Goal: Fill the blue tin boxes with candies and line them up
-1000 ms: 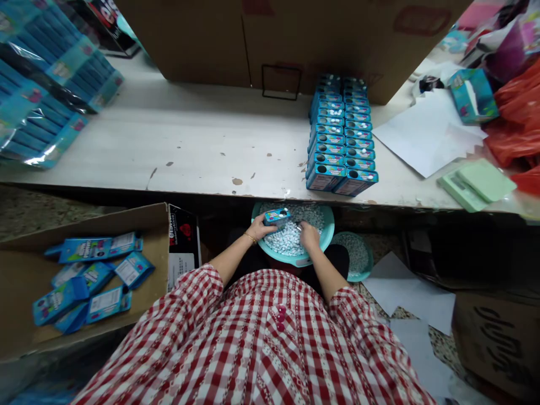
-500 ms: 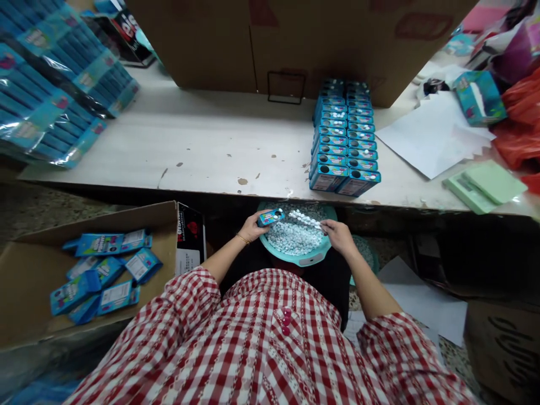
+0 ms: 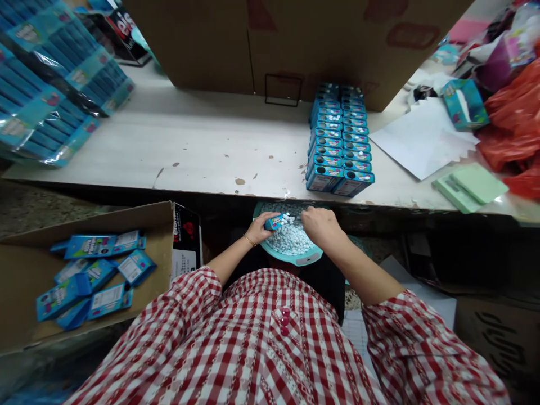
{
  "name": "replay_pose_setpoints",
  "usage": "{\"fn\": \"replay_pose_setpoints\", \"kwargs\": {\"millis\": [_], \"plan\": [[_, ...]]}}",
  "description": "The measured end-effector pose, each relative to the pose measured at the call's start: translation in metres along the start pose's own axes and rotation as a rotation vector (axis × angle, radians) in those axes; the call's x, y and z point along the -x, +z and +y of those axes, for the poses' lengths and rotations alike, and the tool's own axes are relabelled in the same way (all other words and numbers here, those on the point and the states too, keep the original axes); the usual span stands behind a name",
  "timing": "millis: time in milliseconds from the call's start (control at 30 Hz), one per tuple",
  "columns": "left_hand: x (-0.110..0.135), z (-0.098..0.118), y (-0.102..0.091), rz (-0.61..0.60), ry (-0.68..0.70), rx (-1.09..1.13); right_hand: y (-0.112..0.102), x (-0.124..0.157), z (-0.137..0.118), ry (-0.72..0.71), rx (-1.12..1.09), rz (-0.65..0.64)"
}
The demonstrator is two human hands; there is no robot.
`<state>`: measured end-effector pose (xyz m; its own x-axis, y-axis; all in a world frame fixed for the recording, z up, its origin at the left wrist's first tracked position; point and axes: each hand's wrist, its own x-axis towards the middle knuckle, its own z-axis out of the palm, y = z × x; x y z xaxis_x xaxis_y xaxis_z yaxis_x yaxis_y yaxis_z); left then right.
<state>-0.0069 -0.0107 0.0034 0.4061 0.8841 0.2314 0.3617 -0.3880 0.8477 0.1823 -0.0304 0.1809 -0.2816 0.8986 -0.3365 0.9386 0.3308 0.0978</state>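
A wide counter (image 3: 189,157) is running across the view, with a large cardboard box (image 3: 253,45) standing on it and shrink-wrapped blue packs (image 3: 50,90) piling up at its far left. Two rows of blue tins (image 3: 340,140) are standing on the counter just above the basin, beside loose white paper (image 3: 422,138), a pale green flat object (image 3: 468,188) and red plastic bags (image 3: 510,124). Below the counter's left side, an open carton (image 3: 126,219) is holding scattered blue packets (image 3: 101,247).

The person is sitting with a red-and-white checked sleeve (image 3: 177,315) on each arm and both forearms reaching forward and inward over a teal plastic basin (image 3: 304,259), which is resting low against the person's lap. A thin gold bracelet (image 3: 249,241) is circling the left wrist.

The left grip (image 3: 265,228) is closed around a small blue tin (image 3: 275,223), holding it tilted just over the basin's middle. The right grip (image 3: 321,226) is curving palm-down over a heap of white mints (image 3: 291,239) in the basin, right beside the tin and close to the left grip. The fingers are hiding what lies beneath, so it is hard to tell whether the right grip is pinching any mints or only resting on them.
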Motion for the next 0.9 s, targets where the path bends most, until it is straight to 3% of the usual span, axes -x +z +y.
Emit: {"fn": "replay_pose_setpoints", "kwargs": {"millis": [133, 267, 433, 600, 767, 900], "plan": [[0.002, 0.003, -0.009, -0.021, 0.025, -0.106, 0.007, 0.011, 0.012, 0.037, -0.002, -0.007], [0.004, 0.0, -0.012, -0.024, 0.065, 0.005, 0.026, 0.02, 0.029, 0.095, -0.042, 0.019], [0.007, -0.002, -0.002, 0.009, -0.029, 0.107, 0.031, 0.029, 0.024, 0.061, -0.032, 0.104], [0.009, 0.005, -0.003, 0.02, -0.036, 0.046, 0.032, 0.04, 0.028, 0.114, -0.044, 0.207], [0.013, 0.01, -0.017, 0.042, -0.072, -0.187, 0.059, 0.041, 0.044, 0.214, -0.179, 0.231], [0.021, 0.014, -0.023, 0.107, -0.059, -0.168, 0.088, 0.033, 0.046, 0.234, -0.433, 0.228]]}}
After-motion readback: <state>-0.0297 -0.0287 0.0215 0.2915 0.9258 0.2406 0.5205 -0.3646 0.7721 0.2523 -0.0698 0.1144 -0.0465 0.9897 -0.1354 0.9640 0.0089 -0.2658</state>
